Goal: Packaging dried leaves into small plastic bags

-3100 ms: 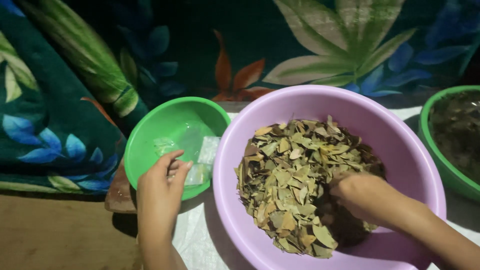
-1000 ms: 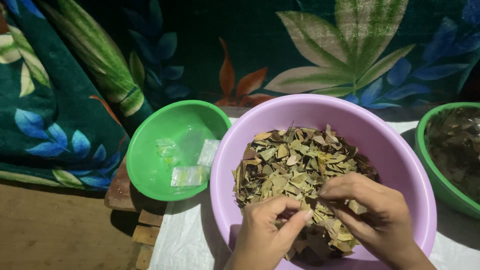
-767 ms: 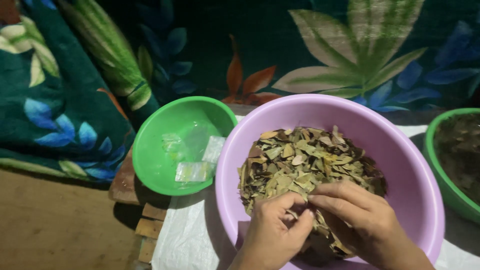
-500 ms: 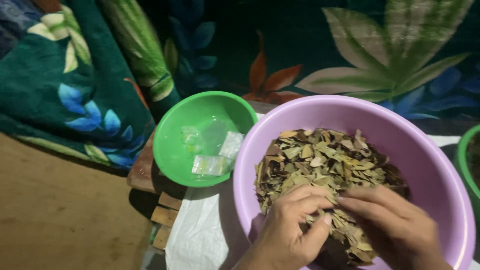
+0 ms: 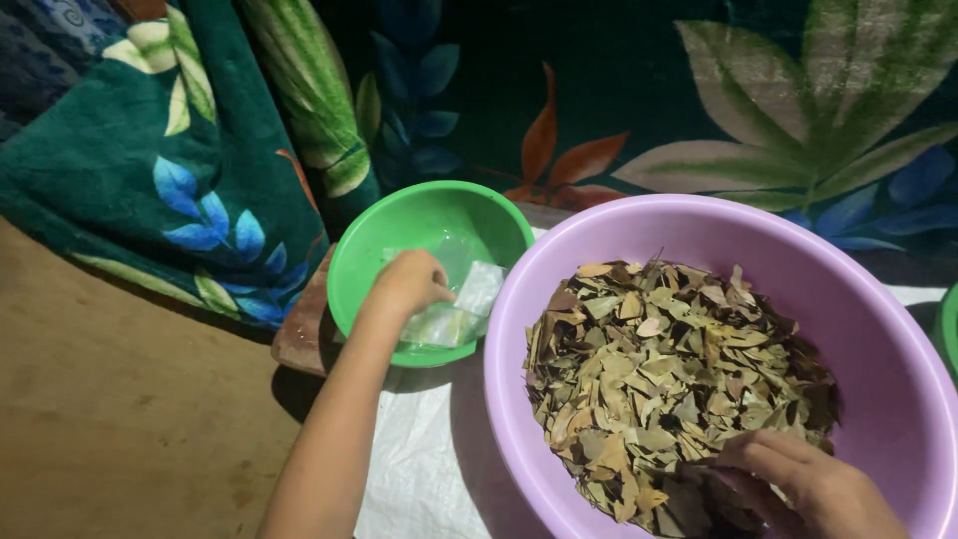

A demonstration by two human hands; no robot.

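A person's left hand (image 5: 407,284), fingers curled loosely, reaches into a small green bowl (image 5: 371,252) and touches clear plastic packets (image 5: 457,311) lying there. The right hand (image 5: 810,486), fingers bent, rests buried in dried leaves (image 5: 659,379) heaped in a lilac plastic basin (image 5: 878,329) just beside it, before a leaf-patterned blanket (image 5: 150,170).

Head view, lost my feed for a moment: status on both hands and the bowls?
Left hand inside green bowl, at clear packets. Right hand buried in dried leaves, purple basin. Grip unclear on both. Nothing blocking.
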